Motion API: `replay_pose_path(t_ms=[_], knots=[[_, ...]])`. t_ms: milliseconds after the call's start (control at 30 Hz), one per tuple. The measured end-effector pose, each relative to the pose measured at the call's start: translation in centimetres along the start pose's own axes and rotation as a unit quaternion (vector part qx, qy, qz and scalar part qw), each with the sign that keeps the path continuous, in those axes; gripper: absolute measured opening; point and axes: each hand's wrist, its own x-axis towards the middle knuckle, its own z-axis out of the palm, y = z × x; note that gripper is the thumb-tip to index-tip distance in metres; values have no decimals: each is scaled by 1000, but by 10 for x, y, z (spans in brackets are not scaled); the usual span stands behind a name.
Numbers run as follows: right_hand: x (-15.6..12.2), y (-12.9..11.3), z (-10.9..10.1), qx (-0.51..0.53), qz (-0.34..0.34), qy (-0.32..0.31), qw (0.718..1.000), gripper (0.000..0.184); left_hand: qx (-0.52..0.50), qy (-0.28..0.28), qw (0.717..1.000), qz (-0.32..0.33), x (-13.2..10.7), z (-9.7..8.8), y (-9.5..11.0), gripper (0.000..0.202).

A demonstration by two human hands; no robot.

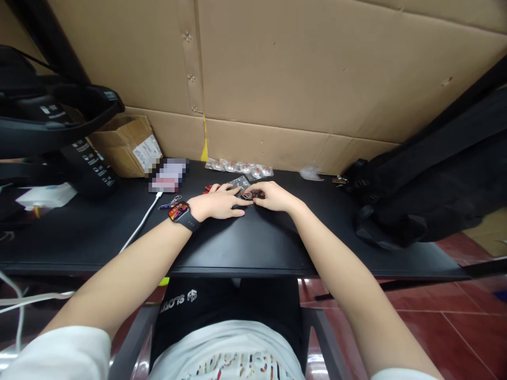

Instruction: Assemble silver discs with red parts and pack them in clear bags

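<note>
A big wall of brown cardboard (317, 68) stands behind a long black table (253, 243). The floor (455, 327) has shiny dark red tiles. A small cardboard box (122, 142) sits at the table's left end. A big black bag (428, 184) lies at its right.

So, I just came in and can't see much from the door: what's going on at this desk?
A person sits at a black desk, both hands meeting near its middle. The left hand, with a smartwatch on the wrist, lies flat beside a small dark part. The right hand touches that part; whether it has a grip on it is unclear. Clear packets with red pieces lie behind, along the cardboard wall.
</note>
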Motion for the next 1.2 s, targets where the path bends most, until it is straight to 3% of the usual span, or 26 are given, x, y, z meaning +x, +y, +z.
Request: replay_pose_path(t_ms=[267, 633, 933, 1067, 1200], knots=[[3, -3, 6, 14, -111, -22, 993, 71, -12, 6, 1000, 4, -1, 0, 1, 43], [9, 2, 3, -15, -130, -39, 991, 61, -21, 13, 1000, 5, -1, 0, 1, 42], [10, 10, 1, -81, -43, 24, 996, 42, 38, 52, 998, -6, -5, 3, 10, 40], [4, 6, -1, -20, 22, 70, 997, 31, 66, 77, 995, 6, -7, 2, 14, 39], [-1, -2, -3, 49, 80, 94, 991, 27, 64, 61, 996, 3, -6, 1, 13, 41]])
